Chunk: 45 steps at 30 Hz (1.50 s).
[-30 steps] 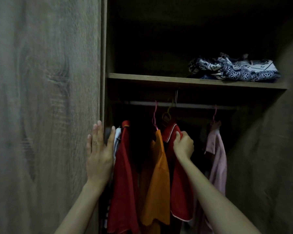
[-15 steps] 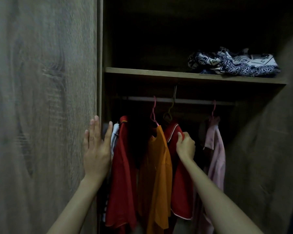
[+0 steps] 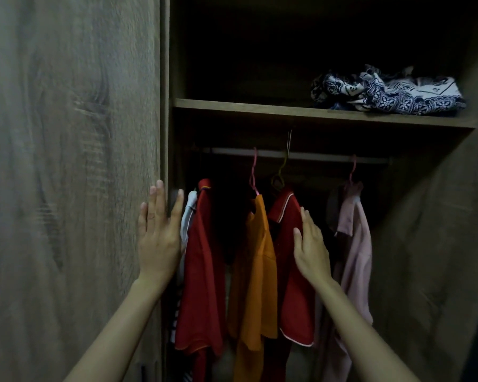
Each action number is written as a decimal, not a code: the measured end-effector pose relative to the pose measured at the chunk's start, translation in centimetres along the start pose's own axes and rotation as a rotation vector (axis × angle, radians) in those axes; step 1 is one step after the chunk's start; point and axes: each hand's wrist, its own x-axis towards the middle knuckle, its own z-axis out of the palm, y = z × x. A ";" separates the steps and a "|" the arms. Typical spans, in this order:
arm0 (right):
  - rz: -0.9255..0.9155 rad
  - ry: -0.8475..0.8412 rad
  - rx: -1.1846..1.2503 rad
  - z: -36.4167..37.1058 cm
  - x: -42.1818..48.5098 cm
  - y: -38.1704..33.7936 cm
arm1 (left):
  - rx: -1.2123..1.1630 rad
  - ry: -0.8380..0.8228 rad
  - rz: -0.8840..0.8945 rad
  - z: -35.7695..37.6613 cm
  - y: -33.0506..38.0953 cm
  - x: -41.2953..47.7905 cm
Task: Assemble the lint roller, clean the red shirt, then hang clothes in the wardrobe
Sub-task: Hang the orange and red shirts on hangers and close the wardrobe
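Wardrobe (image 3: 431, 257), open: red shirt (image 3: 290, 271) hung mid-rail (image 3: 320, 156), between orange shirt (image 3: 257, 260) and pink shirt (image 3: 355, 244); right hand (image 3: 311, 250) straight-fingered, holding nothing, touching it; left hand (image 3: 158, 238) flat, spread, on door (image 3: 66, 161) edge; patterned cloth (image 3: 387, 92) at shelf (image 3: 246, 106) right end.

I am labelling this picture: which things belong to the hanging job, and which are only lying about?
Job: red shirt with white trim, its hanger, rail, right hand beside it, left hand on the door.
Lying about: orange shirt, pink shirt, other red shirt, patterned cloth on the shelf.
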 end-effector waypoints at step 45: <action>0.332 -0.252 0.231 22.5 -28.6 -15.6 | -0.039 -0.265 0.316 -1.3 -15.7 -15.1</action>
